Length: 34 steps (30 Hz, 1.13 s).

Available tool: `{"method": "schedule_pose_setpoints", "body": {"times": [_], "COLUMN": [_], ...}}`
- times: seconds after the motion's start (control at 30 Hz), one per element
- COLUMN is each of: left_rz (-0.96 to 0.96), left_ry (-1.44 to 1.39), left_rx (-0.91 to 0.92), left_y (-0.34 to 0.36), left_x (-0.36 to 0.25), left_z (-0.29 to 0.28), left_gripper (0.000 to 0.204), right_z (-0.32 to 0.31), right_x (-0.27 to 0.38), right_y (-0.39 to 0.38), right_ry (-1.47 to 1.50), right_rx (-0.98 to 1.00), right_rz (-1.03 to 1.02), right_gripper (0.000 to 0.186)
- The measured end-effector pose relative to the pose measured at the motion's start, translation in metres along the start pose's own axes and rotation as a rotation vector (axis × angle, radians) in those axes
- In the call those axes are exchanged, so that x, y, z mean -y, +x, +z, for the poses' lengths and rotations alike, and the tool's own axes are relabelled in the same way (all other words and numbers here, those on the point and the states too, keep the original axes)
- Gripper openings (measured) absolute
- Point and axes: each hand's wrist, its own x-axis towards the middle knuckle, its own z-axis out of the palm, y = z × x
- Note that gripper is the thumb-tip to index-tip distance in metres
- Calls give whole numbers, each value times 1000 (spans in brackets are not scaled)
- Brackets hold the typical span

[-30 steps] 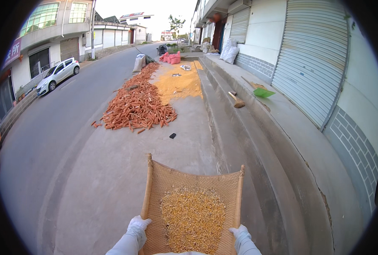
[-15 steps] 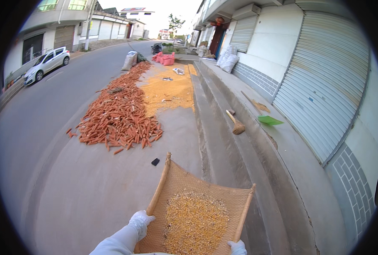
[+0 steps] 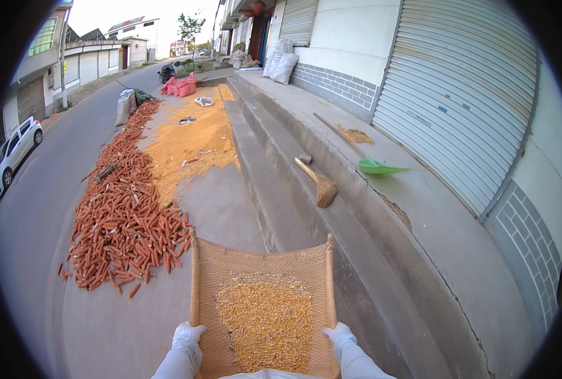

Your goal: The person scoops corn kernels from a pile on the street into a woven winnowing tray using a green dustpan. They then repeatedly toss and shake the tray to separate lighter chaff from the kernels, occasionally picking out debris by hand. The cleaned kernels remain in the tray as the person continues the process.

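Between my two hands I hold a woven winnowing basket with wooden side poles, in front of my body. Loose yellow corn kernels lie heaped over its middle and near part. My left hand, in a white glove, is closed on the left pole. My right hand, gloved the same way, grips the right pole. Fingers wrap partly out of sight beneath the rim. Just ahead and left of the basket is a long pile of reddish corn cobs.
Yellow kernels are spread beyond the basket, beside concrete steps. A broom rests on the steps; a shovel with a green blade lies above. Pink sacks stand farther off. A white car is on the road at left.
My view and the basket have turned to the right, so the cob pile and road shift leftward. The basket now sits squarer before me, and my right hand shows more fully.
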Motion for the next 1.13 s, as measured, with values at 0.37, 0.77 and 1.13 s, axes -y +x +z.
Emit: {"method": "schedule_pose_setpoints", "body": {"times": [0.37,0.77,1.13], "left_rz": [67,75,-106], "left_ry": [70,74,59], "left_rx": [100,128,-38], "left_y": [318,678,922], "left_x": [-233,-493,-629], "left_z": [-63,-101,-211], "left_gripper": [60,64,66], "right_z": [26,-11,26], "right_x": [252,564,884], "right_y": [279,575,850], "right_ry": [60,66,-56], "right_rx": [-129,-163,17], "right_rz": [23,-65,-92], "right_gripper": [55,49,53]}}
